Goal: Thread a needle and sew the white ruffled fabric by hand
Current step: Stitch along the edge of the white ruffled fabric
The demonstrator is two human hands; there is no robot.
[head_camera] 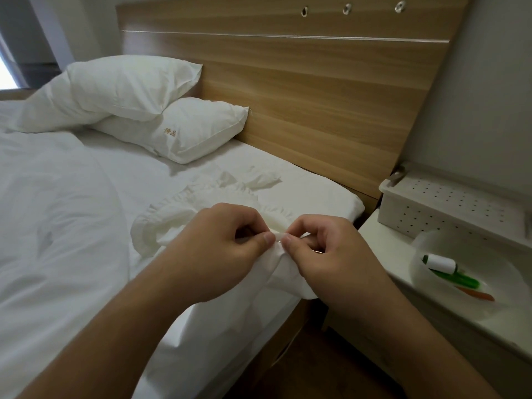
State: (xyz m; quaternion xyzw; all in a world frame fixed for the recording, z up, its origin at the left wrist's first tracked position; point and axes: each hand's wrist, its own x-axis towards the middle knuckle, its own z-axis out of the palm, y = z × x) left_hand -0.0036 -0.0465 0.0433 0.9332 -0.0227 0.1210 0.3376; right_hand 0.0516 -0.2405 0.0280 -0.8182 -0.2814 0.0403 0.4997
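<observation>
The white ruffled fabric [184,223] lies bunched on the bed near its right edge, and a fold of it rises between my hands. My left hand [221,249] pinches that fold between thumb and fingers. My right hand [325,251] sits just to its right, with thumb and forefinger pinched at the same fold, where a thin metal needle [278,241] shows as a short glint between the two thumbs. A further glint of metal shows under my right fingers. No thread can be made out.
A bedside shelf [383,254] on the right carries a clear plastic bowl [449,283] with a white thread spool [442,263], green items and an orange one. Behind it stands a white perforated box [449,208]. Two pillows [178,131] lean against the wooden headboard [302,90].
</observation>
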